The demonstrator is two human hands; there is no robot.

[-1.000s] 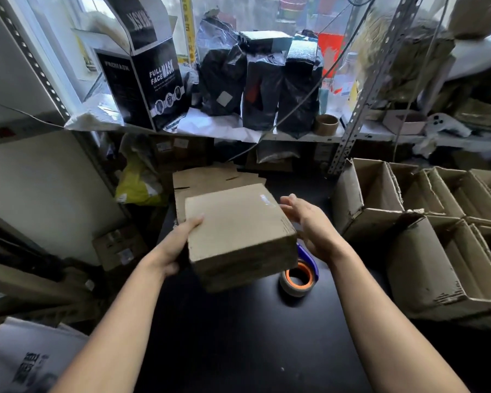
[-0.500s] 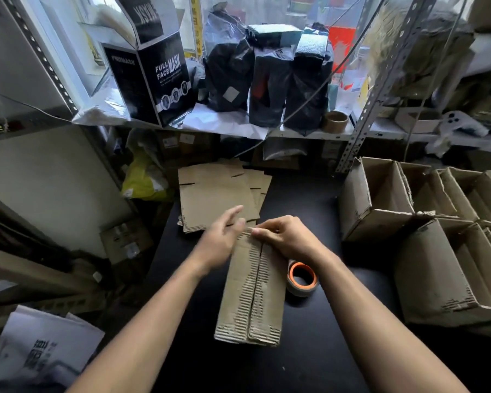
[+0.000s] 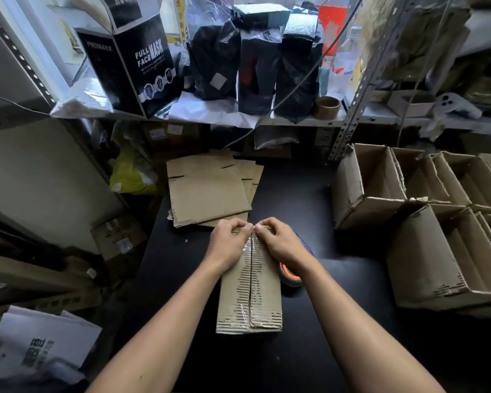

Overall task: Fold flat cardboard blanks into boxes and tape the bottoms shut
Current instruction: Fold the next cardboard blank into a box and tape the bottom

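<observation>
box [image 3: 250, 290] lies bottom-up on table [image 3: 338, 265], clear tape along its seam. left hand [image 3: 227, 242] and right hand [image 3: 281, 242] fingers curl over the far edge, pressing tape down. flat blanks [image 3: 207, 191] remain; finished boxes [image 3: 425, 217] at right.

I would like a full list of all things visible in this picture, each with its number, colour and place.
box being taped: one, brown, table centre, clear tape along its seam
flat blanks: a small stack, brown, table's far side
tape roll: one, orange core, right of the box, partly hidden by the right forearm
finished boxes: several, brown, open, right side
table: one, black
mask carton: one, black, shelf, left
black bags: about three, shelf, middle
empty tape core: one, brown, shelf
yellow bag: one, under the shelf
printed papers: white, bottom left
left hand: fingers curled on the box's far edge
right hand: same, beside the left
</observation>
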